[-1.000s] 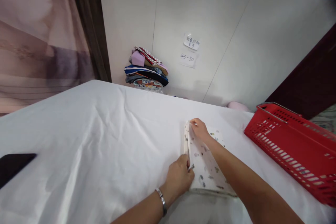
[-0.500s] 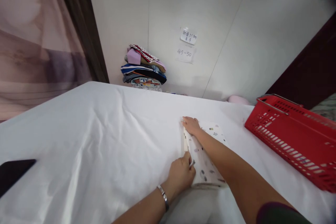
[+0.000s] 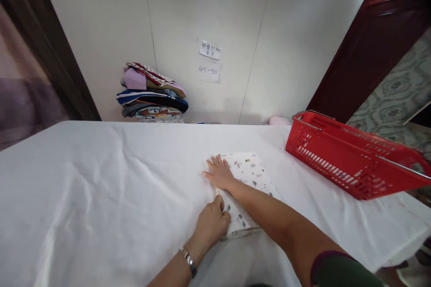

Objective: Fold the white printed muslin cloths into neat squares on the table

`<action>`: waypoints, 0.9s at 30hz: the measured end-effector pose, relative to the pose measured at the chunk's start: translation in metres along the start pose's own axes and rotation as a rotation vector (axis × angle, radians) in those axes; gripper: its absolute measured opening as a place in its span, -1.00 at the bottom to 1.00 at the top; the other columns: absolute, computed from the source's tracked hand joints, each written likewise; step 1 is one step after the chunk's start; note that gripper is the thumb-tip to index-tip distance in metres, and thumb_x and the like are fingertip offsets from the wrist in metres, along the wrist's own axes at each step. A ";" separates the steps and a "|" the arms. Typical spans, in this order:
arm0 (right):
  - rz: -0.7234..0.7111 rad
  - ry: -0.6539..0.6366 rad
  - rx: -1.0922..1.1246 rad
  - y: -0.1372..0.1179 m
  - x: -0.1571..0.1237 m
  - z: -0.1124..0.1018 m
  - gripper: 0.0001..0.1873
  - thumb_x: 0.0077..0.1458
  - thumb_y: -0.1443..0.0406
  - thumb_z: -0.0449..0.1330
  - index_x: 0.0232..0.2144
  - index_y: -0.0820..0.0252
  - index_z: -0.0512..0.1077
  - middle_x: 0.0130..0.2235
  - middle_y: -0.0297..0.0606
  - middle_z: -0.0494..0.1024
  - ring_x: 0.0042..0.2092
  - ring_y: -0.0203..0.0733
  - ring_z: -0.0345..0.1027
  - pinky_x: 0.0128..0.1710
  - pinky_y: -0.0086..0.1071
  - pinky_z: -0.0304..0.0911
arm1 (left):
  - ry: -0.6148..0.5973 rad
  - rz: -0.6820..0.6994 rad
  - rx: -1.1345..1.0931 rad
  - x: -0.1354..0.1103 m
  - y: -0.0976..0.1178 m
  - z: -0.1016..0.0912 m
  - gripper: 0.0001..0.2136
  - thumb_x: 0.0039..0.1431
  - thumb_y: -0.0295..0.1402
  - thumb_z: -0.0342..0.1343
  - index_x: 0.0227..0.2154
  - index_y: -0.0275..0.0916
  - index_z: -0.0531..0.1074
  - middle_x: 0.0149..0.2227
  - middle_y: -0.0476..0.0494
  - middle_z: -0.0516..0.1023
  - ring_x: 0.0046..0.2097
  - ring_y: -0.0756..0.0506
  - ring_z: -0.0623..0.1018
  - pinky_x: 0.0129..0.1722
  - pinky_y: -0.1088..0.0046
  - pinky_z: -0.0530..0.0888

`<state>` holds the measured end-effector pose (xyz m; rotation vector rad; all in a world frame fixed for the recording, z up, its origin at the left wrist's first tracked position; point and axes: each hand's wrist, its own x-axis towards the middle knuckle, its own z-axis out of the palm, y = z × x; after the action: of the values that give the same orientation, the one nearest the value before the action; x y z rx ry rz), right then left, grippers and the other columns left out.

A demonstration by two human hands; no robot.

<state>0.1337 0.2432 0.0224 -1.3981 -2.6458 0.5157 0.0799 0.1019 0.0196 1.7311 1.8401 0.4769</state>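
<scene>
A folded white cloth with a small plant-like print lies on the white-covered table. My left hand, with a silver bracelet at its wrist, pinches the cloth's near left edge between thumb and fingers. Farther up that same edge, my right hand lies flat with fingers spread, pressing on the cloth's far left corner. My right forearm crosses over the cloth and hides part of its middle and right side.
A red plastic basket with metal handles stands at the table's right. Behind the far edge, a stack of folded clothes rises against the wall. Two paper notes are stuck there. A curtain hangs at the left.
The view has turned to the right, showing more of the basket. My right hand has flattened and spread its fingers on the cloth. My left hand keeps its pinch on the edge.
</scene>
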 end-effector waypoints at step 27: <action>-0.126 0.088 0.789 0.031 -0.148 -0.041 -0.47 0.14 0.01 0.00 0.11 0.01 0.24 0.18 -0.29 0.25 0.19 -0.08 0.07 0.18 -0.14 -0.05 | -0.227 -0.218 -0.357 0.006 -0.012 -0.028 -0.76 0.04 -0.21 -0.02 -0.30 -0.28 0.30 -0.48 -0.10 0.50 -0.65 0.01 0.39 -0.68 0.53 0.25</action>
<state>0.2529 0.1481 0.0596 -0.9603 -2.0498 1.2582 0.0535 0.1102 0.0329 1.2757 1.6417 0.4661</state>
